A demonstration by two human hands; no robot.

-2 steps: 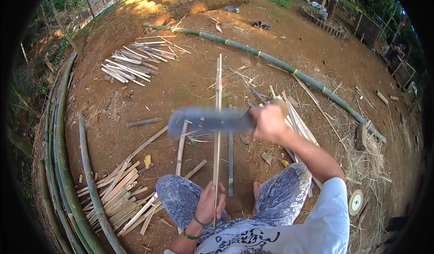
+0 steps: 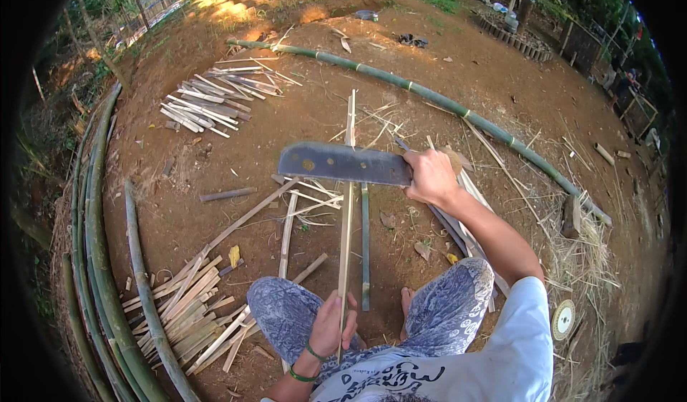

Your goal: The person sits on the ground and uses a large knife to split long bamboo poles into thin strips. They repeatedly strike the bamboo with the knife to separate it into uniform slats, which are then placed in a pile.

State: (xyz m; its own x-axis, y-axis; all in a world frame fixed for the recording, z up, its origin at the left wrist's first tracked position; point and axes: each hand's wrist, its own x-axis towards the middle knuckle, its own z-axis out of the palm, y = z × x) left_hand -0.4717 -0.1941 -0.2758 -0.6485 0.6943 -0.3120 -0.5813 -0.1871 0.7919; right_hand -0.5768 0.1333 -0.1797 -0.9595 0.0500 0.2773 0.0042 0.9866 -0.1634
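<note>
Reddish-brown bare earth ground [image 2: 243, 155], strewn with cut sticks and shavings, fills the view before a person seated with bent legs in blue-grey patterned trousers [image 2: 447, 303]. Near the middle of the ground's near edge, the left hand [image 2: 334, 325] is closed around the lower part of a long, narrow, pale strip of split bamboo [image 2: 346, 241], which points away from the body toward the far edge. The right hand [image 2: 431, 176] grips the handle of a broad, dark grey metal chopping knife [image 2: 343, 163]; its blade crosses in front of the strip's upper half, and whether the two touch cannot be told. To the right of the strip lies a slender green bamboo slat [image 2: 366, 259]. Toward the near left corner is a heap of pale split sticks [image 2: 193, 294]; a second stack of short whitish sticks [image 2: 207, 95] lies toward the far left corner. Thick green bamboo poles [image 2: 101, 269] line the left edge, and a long green bamboo pole [image 2: 436, 99] spans the far side, slanting toward the right edge.
</note>
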